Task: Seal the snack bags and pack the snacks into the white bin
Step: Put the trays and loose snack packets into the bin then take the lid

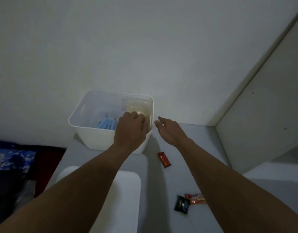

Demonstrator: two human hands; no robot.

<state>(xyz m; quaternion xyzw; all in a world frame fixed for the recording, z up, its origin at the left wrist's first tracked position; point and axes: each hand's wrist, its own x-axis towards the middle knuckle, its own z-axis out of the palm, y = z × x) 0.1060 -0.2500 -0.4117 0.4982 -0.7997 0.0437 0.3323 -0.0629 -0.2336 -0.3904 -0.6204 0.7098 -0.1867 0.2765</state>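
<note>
In the white bin, left hand grips clear bag — right hand beside.

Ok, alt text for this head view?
A person's left hand holds a clear bag inside the white bin while the right hand hovers open beside it. Blue packets lie in the bin; a red bar, a black packet and an orange-red wrapper lie on the table.
</note>
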